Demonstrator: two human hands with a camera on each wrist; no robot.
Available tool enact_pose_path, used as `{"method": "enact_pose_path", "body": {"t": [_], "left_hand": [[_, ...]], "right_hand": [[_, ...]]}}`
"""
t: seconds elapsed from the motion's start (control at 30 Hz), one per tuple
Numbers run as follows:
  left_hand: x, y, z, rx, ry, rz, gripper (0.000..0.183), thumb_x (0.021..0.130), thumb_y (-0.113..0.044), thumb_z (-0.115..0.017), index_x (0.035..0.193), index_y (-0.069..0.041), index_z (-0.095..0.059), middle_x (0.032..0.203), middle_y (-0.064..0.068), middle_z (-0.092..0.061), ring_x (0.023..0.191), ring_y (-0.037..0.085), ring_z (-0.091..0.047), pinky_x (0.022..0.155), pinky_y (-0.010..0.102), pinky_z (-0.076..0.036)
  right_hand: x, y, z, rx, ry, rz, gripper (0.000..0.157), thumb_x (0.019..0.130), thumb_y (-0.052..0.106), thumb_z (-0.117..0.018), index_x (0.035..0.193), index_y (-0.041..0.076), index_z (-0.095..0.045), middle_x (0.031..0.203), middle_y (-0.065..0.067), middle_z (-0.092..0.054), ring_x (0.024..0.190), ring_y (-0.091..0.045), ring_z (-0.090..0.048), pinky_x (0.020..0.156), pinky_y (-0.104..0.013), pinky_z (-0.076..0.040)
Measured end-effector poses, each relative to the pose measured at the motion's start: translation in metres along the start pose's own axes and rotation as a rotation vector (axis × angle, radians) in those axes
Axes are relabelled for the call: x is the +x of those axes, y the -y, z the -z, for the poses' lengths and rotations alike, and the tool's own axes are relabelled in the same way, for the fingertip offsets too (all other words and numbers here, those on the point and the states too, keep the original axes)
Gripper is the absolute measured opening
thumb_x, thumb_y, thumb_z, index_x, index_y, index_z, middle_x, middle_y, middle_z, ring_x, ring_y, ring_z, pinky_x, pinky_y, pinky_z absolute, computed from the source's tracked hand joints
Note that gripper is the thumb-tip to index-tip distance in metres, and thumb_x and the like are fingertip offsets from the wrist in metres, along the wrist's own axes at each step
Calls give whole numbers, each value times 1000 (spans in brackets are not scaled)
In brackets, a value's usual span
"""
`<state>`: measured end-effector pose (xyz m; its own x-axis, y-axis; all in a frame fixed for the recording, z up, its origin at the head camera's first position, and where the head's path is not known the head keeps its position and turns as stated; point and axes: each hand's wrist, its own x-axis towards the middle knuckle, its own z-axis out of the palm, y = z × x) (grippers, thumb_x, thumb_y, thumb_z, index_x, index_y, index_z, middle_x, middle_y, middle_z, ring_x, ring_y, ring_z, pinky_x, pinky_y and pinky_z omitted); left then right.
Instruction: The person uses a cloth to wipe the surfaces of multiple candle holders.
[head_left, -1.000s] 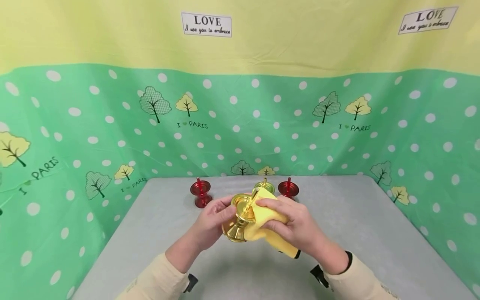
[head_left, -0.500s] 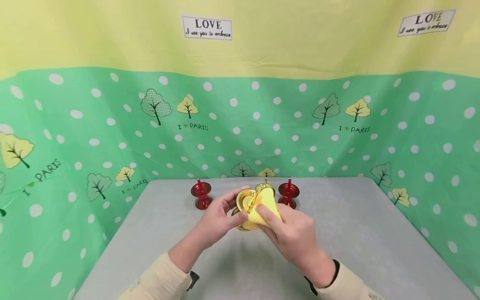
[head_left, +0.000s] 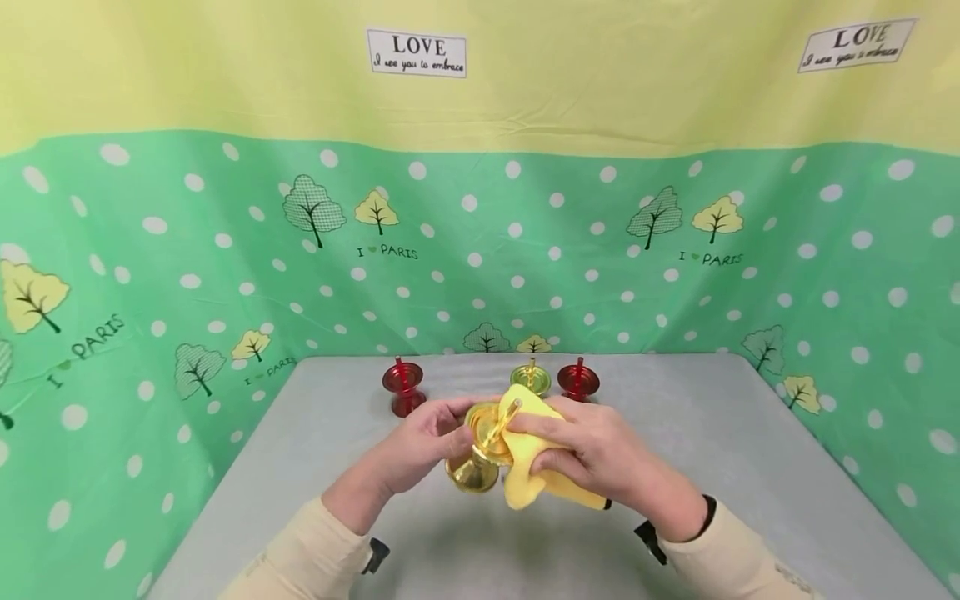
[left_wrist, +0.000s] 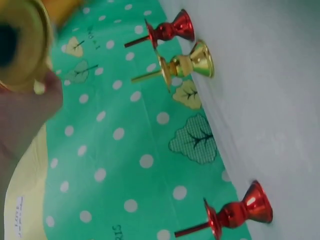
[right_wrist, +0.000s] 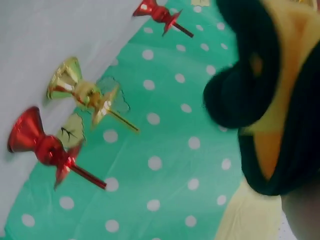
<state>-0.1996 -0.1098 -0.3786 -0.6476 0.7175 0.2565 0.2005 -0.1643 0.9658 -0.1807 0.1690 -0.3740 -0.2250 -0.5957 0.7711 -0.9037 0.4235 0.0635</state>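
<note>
Over the near middle of the table, my left hand (head_left: 418, 443) holds a shiny gold candlestick (head_left: 474, 473) by its left side, its spike tilted up to the right. My right hand (head_left: 600, 442) pinches a yellow cloth (head_left: 525, 487) with a dark edge and presses it against the candlestick's dish and spike, hiding their right side. In the left wrist view the underside of the gold base (left_wrist: 29, 27) shows large, with my fingers behind it. The right wrist view has the cloth (right_wrist: 295, 30) close up, its dark border in loose folds.
A red candlestick (head_left: 405, 379), a gold one (head_left: 530, 380) and another red one (head_left: 577, 381) stand upright along the back of the grey table (head_left: 315, 433). Behind them hangs a green and yellow printed curtain (head_left: 480, 225), which also runs down both sides.
Half a second ago the cloth was folded up round the candlestick's spike and dish. Now both hands are lower, the candlestick's base shows again, and the cloth hangs down more.
</note>
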Motion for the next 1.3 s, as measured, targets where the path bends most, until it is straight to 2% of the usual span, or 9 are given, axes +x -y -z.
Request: {"method": "enact_pose_path", "body": {"t": [0.13, 0.23, 0.37, 0.5, 0.57, 0.83, 0.93, 1.07, 1.3], "left_hand": [[4, 4, -15, 64, -216, -3, 71, 101, -43, -72, 158, -6, -49, 138, 11, -70, 115, 11, -70, 93, 29, -64], [4, 3, -23, 109, -286, -32, 74, 99, -44, -74, 156, -5, -47, 143, 21, -67, 116, 12, -70, 91, 30, -65], [2, -2, -17, 33, -165, -58, 70, 104, -38, -70, 153, 5, -44, 134, 13, -73, 109, 10, -75, 91, 29, -65], [1, -8, -3, -51, 57, -10, 64, 112, -32, -57, 152, 15, -41, 124, -6, -76, 111, 6, -74, 102, 27, -60], [1, -10, 0, -34, 86, 19, 62, 113, -33, -52, 150, 16, -43, 121, -10, -77, 112, 4, -72, 105, 25, -56], [6, -10, -24, 268, -332, -36, 67, 102, -38, -73, 160, -14, -48, 149, 8, -66, 132, 20, -64, 99, 25, -60], [7, -8, -30, 318, -379, -43, 76, 97, -34, -80, 163, -17, -45, 151, 12, -63, 129, 26, -63, 96, 24, -61], [2, -11, -20, 249, -303, -69, 74, 98, -38, -79, 161, -13, -48, 145, 15, -64, 115, 21, -67, 90, 25, -63], [-7, -16, 6, 48, 39, -22, 76, 100, -47, -74, 152, 2, -46, 131, 12, -75, 111, 15, -76, 94, 33, -64]], "right_hand": [[-4, 18, -8, -165, -29, -102, 47, 107, 57, -51, 133, 24, -72, 93, -1, -68, 68, -11, -61, 59, -25, -56], [-5, 25, -12, -198, -69, -129, 45, 106, 56, -55, 132, 23, -73, 87, 0, -66, 63, -11, -56, 54, -23, -53], [-3, 14, -10, -137, -98, -68, 44, 105, 56, -54, 128, 24, -73, 93, -2, -70, 75, -15, -66, 64, -30, -60], [0, 5, -7, -97, -114, 75, 38, 107, 51, -56, 125, 22, -74, 98, -4, -73, 83, -19, -72, 72, -35, -63], [1, 5, -8, -119, -141, 135, 34, 108, 46, -60, 125, 20, -75, 94, -4, -74, 79, -18, -71, 68, -34, -63], [6, 18, -20, -401, -328, 32, 27, 110, 34, -62, 112, 12, -78, 79, -8, -70, 60, -21, -66, 50, -33, -58], [8, 27, -25, -441, -352, -17, 31, 109, 38, -63, 112, 11, -79, 77, -8, -69, 55, -20, -61, 46, -30, -54], [11, 30, -25, -348, -348, 9, 33, 106, 44, -66, 116, 15, -80, 77, -5, -68, 56, -16, -62, 47, -26, -54], [9, 9, -11, -68, -154, 103, 41, 103, 53, -61, 124, 21, -77, 96, -5, -75, 81, -18, -73, 69, -33, -64]]}}
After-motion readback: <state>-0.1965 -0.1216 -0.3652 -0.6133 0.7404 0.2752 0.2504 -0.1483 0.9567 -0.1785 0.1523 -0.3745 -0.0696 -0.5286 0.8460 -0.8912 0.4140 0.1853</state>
